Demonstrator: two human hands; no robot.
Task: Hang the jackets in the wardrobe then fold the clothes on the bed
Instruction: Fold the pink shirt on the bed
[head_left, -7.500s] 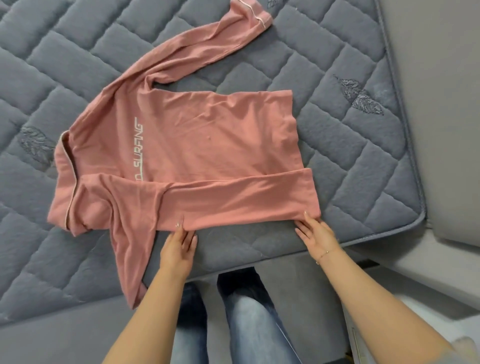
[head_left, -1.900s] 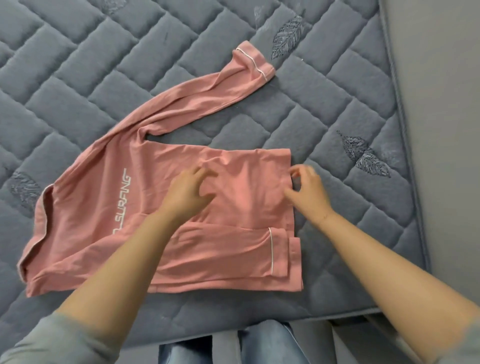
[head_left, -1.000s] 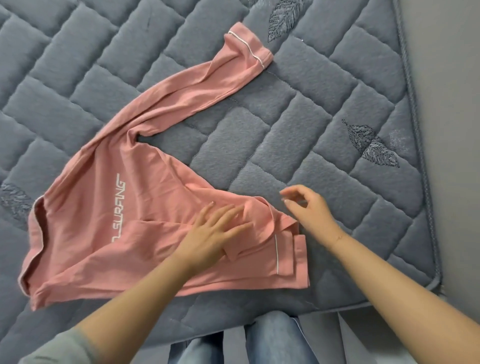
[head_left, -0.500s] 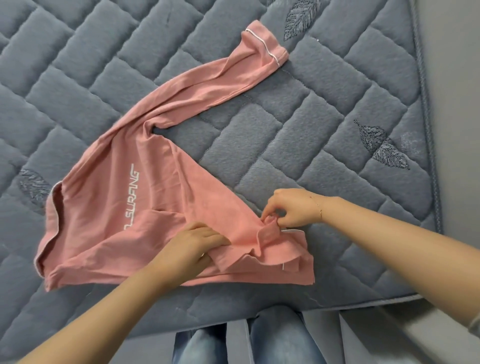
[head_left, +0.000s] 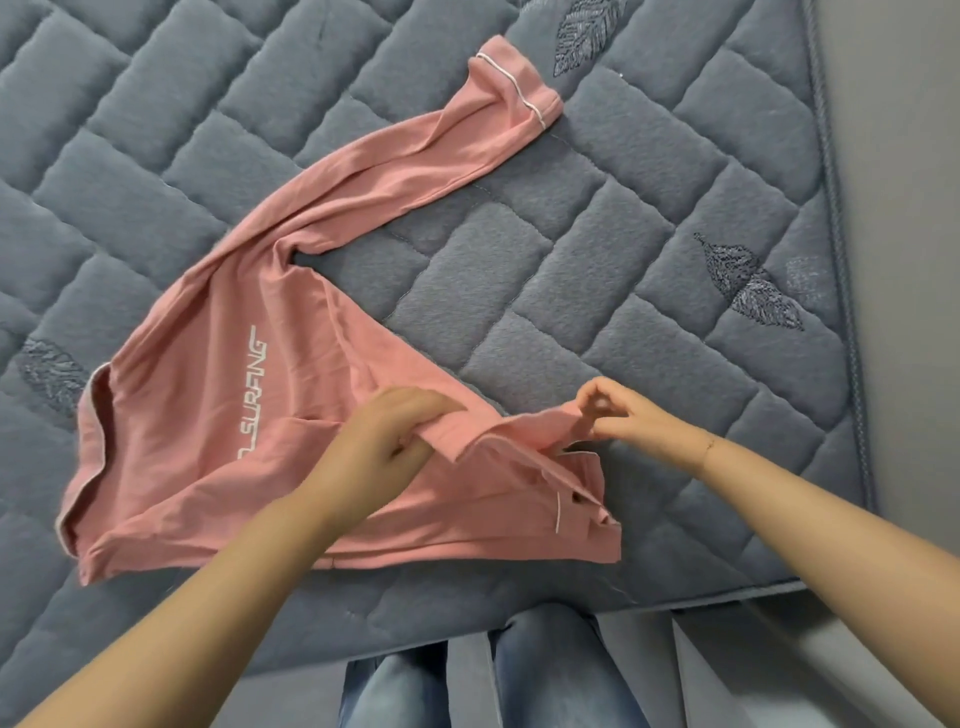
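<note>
A pink long-sleeved top (head_left: 208, 415) with white lettering lies on the grey quilted mattress (head_left: 597, 291). One sleeve (head_left: 405, 166) stretches away to the upper right, its cuff edged with a white line. The near sleeve is folded along the top's front edge. My left hand (head_left: 384, 441) grips a fold of the top's far side near the middle. My right hand (head_left: 618, 415) pinches the same fold at the hem end. The gathered fabric is pulled toward me, over the folded near part.
The mattress's front edge (head_left: 649, 603) runs just below the top, and its right edge (head_left: 841, 260) borders a pale floor. My legs in blue jeans (head_left: 467, 675) stand against the bed front. Leaf motifs are stitched into the quilting.
Both hands took hold of the top's far side and have drawn it toward me, baring the mattress beyond. In the last half second the fold stretched out between my hands.
</note>
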